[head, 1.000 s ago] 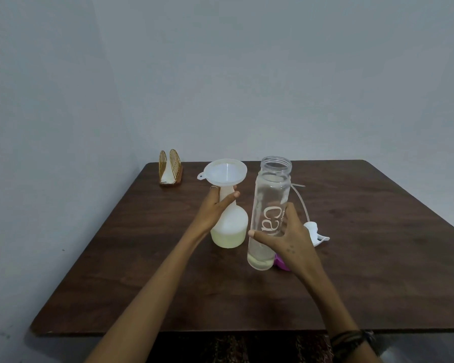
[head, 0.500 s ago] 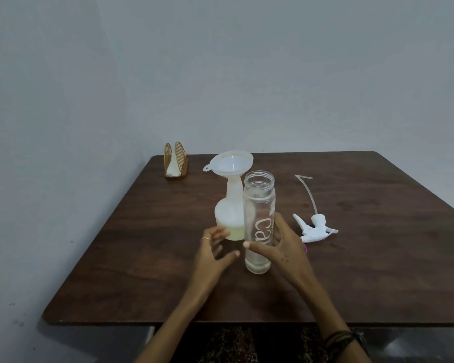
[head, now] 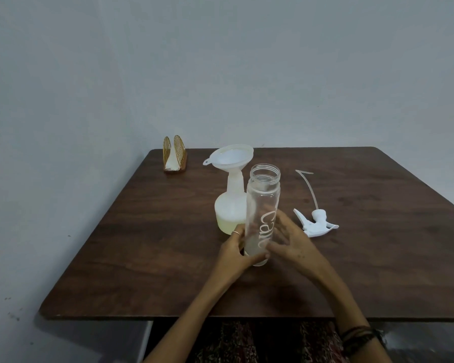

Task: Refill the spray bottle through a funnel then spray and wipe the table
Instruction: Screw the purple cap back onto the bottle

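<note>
bare grey-white walls meet in a corner behind a dark wooden table. working left to right: a gold napkin holder sits near the far left corner. next, toward the middle of the table, the white spray bottle stands upright with the funnel seated in its neck; i see pale liquid only in its lower part.

just in front of it and toward the near edge is the clear glass bottle, uncapped, with only a little liquid at the bottom. my left hand curls its fingers around the base; my right hand sits at its right side, fingers blurred, so i cannot tell whether it grips. further right, the spray head lies on its side, its tube pointing to the far edge.

i judge the pour is nearly spent. to finish well i'd keep a firm grip low on the glass, tilt slowly over the funnel's centre, and avoid knocking the funnel, which looks top-heavy.
</note>
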`<action>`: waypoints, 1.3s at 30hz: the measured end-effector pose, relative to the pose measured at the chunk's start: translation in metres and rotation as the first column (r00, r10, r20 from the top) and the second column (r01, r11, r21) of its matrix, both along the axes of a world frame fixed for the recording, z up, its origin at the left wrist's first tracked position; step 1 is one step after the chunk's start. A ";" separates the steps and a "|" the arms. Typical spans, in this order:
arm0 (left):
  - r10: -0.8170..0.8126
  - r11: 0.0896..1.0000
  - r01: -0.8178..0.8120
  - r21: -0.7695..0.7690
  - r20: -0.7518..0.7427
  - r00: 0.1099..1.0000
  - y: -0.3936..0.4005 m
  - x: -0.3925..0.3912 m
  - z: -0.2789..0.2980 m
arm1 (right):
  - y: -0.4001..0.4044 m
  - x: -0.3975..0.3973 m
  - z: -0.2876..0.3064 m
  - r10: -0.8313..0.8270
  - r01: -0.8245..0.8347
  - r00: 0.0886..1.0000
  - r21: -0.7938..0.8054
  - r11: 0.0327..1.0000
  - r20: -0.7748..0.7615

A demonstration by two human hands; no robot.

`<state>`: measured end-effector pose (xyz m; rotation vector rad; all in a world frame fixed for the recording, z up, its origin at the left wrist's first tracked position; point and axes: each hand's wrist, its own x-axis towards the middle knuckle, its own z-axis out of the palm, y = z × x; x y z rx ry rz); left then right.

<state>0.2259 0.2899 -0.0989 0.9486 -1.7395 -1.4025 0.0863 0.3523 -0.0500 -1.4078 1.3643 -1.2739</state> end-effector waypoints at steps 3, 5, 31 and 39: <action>0.001 1.000 -0.001 0.017 -0.006 1.000 -0.001 -0.001 -0.001 | 0.006 -0.018 0.003 -0.154 0.151 0.968 -0.033 0.988 -0.197; 0.000 1.000 0.000 0.020 -0.014 1.000 -0.001 -0.001 -0.001 | 0.007 -0.028 -0.001 -0.295 0.296 0.870 -0.060 0.953 -0.396; -0.006 0.998 0.009 0.057 -0.045 0.999 0.002 0.000 0.000 | 0.011 0.025 0.115 -0.286 0.400 0.916 -0.582 0.708 0.282; 0.015 0.998 -0.011 0.069 -0.065 0.998 0.002 0.000 0.002 | -0.012 0.030 0.090 -0.259 0.316 0.949 -0.554 0.770 0.182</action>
